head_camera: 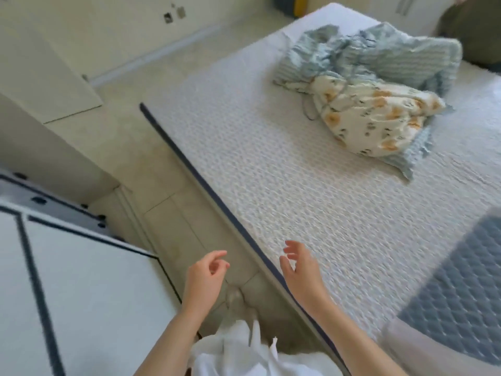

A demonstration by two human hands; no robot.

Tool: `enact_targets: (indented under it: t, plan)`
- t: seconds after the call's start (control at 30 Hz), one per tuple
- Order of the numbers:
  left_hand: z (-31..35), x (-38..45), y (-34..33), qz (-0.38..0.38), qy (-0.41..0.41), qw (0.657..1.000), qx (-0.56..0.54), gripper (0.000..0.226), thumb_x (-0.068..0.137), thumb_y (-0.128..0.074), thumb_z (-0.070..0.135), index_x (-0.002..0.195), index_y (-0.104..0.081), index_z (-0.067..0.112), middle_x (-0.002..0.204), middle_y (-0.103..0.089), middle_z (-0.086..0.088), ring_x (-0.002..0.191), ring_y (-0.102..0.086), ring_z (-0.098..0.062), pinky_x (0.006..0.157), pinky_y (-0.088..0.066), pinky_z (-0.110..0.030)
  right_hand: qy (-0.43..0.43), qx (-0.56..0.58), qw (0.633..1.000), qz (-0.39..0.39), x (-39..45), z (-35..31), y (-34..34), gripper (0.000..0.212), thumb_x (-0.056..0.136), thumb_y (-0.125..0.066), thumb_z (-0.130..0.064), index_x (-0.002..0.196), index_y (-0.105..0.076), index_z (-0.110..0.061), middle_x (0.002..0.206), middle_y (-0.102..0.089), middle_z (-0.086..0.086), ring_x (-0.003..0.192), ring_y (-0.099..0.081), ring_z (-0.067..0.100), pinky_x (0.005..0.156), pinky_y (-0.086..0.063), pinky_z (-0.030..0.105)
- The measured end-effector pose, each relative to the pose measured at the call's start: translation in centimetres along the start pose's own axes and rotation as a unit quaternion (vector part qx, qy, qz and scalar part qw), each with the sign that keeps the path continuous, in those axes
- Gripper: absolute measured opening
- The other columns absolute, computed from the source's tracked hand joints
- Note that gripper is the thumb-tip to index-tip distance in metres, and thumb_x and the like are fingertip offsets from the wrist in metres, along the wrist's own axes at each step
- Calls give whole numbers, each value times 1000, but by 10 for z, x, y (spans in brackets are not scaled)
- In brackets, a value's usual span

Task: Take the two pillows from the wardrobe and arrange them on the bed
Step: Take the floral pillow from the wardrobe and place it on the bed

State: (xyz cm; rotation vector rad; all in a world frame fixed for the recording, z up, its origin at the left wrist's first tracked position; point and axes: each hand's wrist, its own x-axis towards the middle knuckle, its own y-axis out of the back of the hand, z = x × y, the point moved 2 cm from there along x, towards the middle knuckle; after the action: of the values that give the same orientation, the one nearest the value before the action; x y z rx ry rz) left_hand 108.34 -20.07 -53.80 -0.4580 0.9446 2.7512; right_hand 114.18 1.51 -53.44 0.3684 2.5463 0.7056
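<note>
The bed [298, 191] has a white quilted mattress with a dark blue edge band and fills the right half of the view. Two pillows lie in a heap near its far side: a pale blue striped pillow [385, 52] and a cream floral pillow [376, 120] resting against it. My left hand [207, 272] hangs over the floor just left of the bed's edge, fingers loosely apart, holding nothing. My right hand [301, 264] hovers over the near edge of the mattress, also empty with fingers spread.
A white panel with dark trim [81, 289] stands at the lower left beside cream cabinet fronts [48, 85]. A grey-blue quilted pad [461, 289] lies at the right on the bed. A dark green object [477, 31] is at the top right. Beige tile floor [168, 207] runs along the bed.
</note>
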Motion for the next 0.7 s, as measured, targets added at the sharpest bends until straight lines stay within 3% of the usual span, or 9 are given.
enact_targets:
  t: [0.1, 0.27, 0.43, 0.6, 0.7]
  plan:
    - [-18, 28, 46, 41, 19, 999, -7, 23, 94, -61, 14, 114, -70, 22, 82, -72, 17, 82, -61, 14, 65, -41, 0, 41, -25, 998, -39, 34, -46, -38, 38, 98, -52, -25, 135, -45, -23, 123, -55, -10, 110, -53, 6, 86, -40, 18]
    - [-41, 80, 120, 125, 56, 991, -10, 22, 95, -59, 18, 113, -70, 24, 90, -72, 10, 84, -65, -1, 64, -39, 1, 92, -44, 991, -83, 89, -117, -95, 37, 98, -52, -23, 134, -46, -19, 122, -58, -6, 103, -53, 6, 78, -38, 11]
    - [-51, 119, 179, 188, 90, 978, -25, 25, 97, -56, 22, 118, -68, 24, 94, -70, 9, 82, -61, 4, 63, -39, 0, 125, -42, 982, -135, 132, -187, -142, 34, 98, -50, -23, 131, -49, -18, 121, -59, -3, 112, -56, 14, 89, -44, 28]
    - [-51, 153, 218, 244, 114, 961, -57, 25, 97, -56, 20, 120, -67, 23, 99, -69, 9, 89, -62, -2, 71, -41, -6, 176, -53, 965, -188, 176, -252, -181, 34, 98, -49, -23, 132, -49, -21, 122, -59, -5, 115, -54, 11, 91, -43, 25]
    - [-48, 178, 243, 283, 114, 949, -76, 29, 95, -58, 13, 122, -66, 19, 103, -68, 8, 98, -62, -9, 84, -47, -18, 212, -69, 950, -220, 209, -290, -204, 31, 98, -49, -22, 129, -51, -19, 121, -59, -4, 115, -54, 10, 88, -40, 21]
